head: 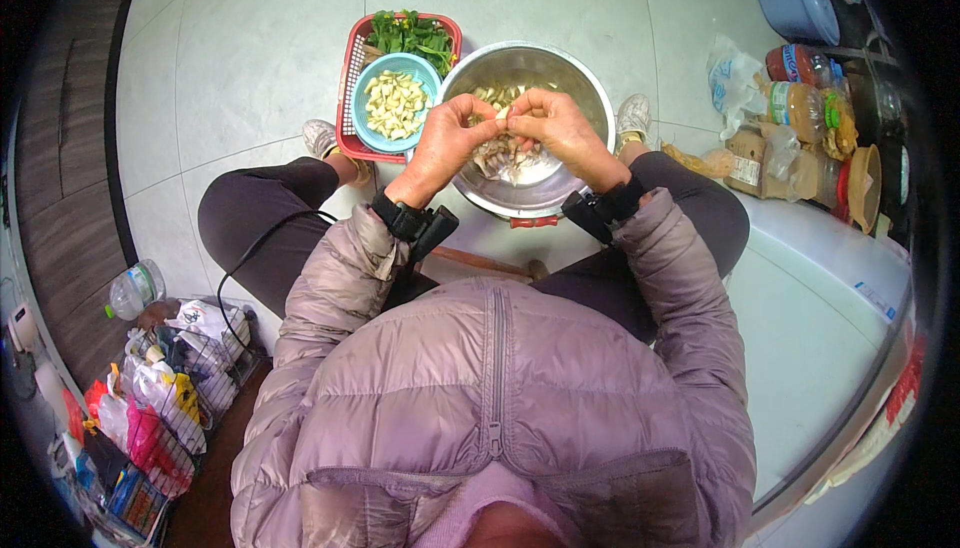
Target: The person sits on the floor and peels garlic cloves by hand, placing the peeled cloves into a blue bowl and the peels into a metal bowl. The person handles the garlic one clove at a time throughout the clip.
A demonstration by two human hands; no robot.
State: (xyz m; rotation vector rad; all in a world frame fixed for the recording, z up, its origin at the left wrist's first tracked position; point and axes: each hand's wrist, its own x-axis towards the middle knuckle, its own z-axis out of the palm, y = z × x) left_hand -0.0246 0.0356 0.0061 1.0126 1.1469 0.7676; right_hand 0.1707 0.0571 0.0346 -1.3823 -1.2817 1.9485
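Note:
My left hand (452,139) and my right hand (564,128) meet fingertip to fingertip over a stainless steel basin (581,87). Pinched between them is a pale garlic clove (502,112). Below, the basin holds unpeeled cloves (491,94) and loose papery skins (499,162), partly hidden by my hands. Left of the basin, a light blue plastic basket (360,117) contains many peeled garlic cloves (395,104). It rests in a red plastic basket (346,90), in front of leafy greens with yellow flowers (409,34).
My knees flank the basin on the tiled floor (262,45). To the right are bottles (795,109), a cardboard box (750,158) and a blue bucket (795,0). Wire baskets of plastic bags (161,390) and an empty bottle (137,289) lie left. A black cable (238,263) runs beside my left leg.

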